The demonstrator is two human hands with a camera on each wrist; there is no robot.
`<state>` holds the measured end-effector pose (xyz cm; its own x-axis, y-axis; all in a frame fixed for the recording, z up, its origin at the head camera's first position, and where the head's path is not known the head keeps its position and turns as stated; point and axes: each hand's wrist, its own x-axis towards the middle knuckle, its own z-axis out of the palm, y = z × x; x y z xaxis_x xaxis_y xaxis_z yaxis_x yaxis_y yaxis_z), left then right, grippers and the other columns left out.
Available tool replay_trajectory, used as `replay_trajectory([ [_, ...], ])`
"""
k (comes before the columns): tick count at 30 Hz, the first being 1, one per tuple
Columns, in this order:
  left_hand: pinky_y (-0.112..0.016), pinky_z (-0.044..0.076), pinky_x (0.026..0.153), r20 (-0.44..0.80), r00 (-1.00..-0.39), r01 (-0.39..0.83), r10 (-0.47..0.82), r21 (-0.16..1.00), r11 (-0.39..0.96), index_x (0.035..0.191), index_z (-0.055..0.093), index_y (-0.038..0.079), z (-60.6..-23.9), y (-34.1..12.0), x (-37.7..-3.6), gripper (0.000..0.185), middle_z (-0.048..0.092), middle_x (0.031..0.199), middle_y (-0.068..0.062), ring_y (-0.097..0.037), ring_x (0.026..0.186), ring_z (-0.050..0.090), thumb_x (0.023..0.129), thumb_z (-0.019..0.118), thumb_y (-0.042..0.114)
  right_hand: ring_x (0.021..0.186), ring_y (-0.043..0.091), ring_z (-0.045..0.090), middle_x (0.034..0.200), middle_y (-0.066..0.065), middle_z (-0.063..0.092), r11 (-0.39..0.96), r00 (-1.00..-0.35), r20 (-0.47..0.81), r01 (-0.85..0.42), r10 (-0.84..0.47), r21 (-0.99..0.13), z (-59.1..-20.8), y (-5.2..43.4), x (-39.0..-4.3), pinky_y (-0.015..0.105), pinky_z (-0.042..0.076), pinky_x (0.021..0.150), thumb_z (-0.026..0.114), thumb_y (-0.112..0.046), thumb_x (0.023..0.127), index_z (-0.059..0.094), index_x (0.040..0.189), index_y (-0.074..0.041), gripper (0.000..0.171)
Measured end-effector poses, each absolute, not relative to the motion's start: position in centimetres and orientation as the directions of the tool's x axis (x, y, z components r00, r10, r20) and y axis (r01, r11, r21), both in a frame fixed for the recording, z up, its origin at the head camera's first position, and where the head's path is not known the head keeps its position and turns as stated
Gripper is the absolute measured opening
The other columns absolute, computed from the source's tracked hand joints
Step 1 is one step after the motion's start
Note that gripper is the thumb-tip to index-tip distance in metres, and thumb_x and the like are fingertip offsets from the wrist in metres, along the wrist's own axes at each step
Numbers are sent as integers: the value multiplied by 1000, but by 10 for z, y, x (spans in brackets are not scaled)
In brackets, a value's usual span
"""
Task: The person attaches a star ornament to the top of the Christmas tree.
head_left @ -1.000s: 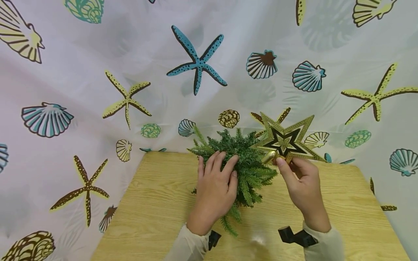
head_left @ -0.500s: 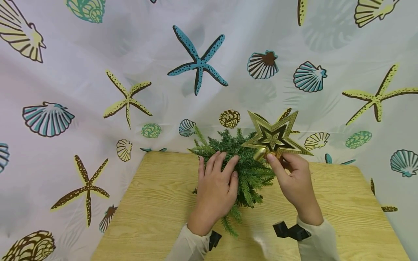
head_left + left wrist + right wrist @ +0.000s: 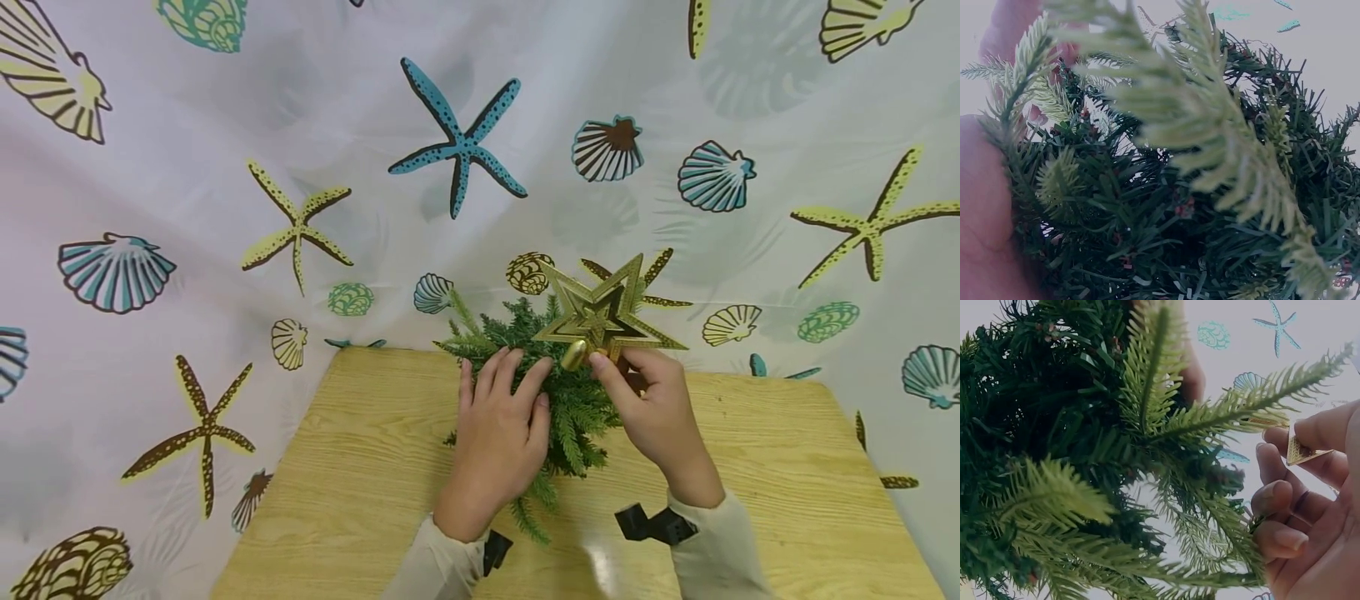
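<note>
A small artificial Christmas tree [image 3: 577, 425] with dark and light green needles is at the middle of the table. My left hand [image 3: 498, 442] grips its near left side, fingers bent over the branches. In the left wrist view, needles hide most of that hand [image 3: 985, 206]. Between thumb and fingers my right hand [image 3: 660, 421] pinches a gold star tree topper [image 3: 596, 312] near its base, just above the tree's right side. A short gold tube sticks out at the star's lower end. The right wrist view shows only a gold corner [image 3: 1299, 451] of the star between the fingers.
A wood-grain table [image 3: 360, 467] lies under the tree. White cloth [image 3: 352, 92] printed with starfish and shells hangs behind and at both sides. A black wrist camera [image 3: 656, 525] sits on the right sleeve; another shows at the left sleeve.
My right hand has moved left with the star topper, bringing it from beside the tree to over its right side. The left hand keeps its place on the tree.
</note>
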<state>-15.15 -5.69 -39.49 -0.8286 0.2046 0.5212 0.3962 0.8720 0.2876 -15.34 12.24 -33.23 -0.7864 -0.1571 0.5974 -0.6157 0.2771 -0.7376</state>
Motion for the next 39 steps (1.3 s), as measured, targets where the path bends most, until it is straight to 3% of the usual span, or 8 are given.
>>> replay_trajectory([
  [11, -59, 9, 111, 523, -827, 395, 204, 285, 873, 137, 52, 28, -394, -55, -152, 38, 45, 140, -5, -26, 137, 31, 101, 39, 31, 48, 13, 41, 62, 0, 49, 300, -786, 596, -615, -163, -729, -361, 128, -175, 25, 38, 45, 60, -12, 95, 67, 81, -8, 17],
  [23, -60, 10, 110, 540, -816, 410, 207, 288, 865, 137, 52, 27, -394, -56, -152, 38, 46, 140, -6, -26, 137, 31, 101, 40, 31, 47, 10, 37, 60, 1, 43, 359, -772, 602, -631, -203, -688, -329, 117, -159, 26, 36, 45, 58, 4, 92, 58, 72, -2, 21],
  [32, -60, 9, 111, 538, -819, 407, 199, 301, 863, 137, 52, 27, -395, -56, -151, 39, 46, 140, -5, -27, 136, 32, 101, 39, 30, 47, 11, 35, 60, 1, 40, 375, -784, 574, -619, -237, -691, -329, 117, -161, 28, 36, 48, 56, 3, 94, 53, 72, -2, 22],
  [39, -61, 10, 110, 542, -816, 409, 199, 298, 863, 137, 52, 27, -395, -56, -152, 38, 46, 140, -5, -26, 137, 32, 101, 40, 30, 45, 11, 32, 58, -2, 35, 424, -797, 553, -600, -243, -678, -352, 124, -180, 28, 34, 46, 57, -10, 96, 45, 68, -11, 31],
])
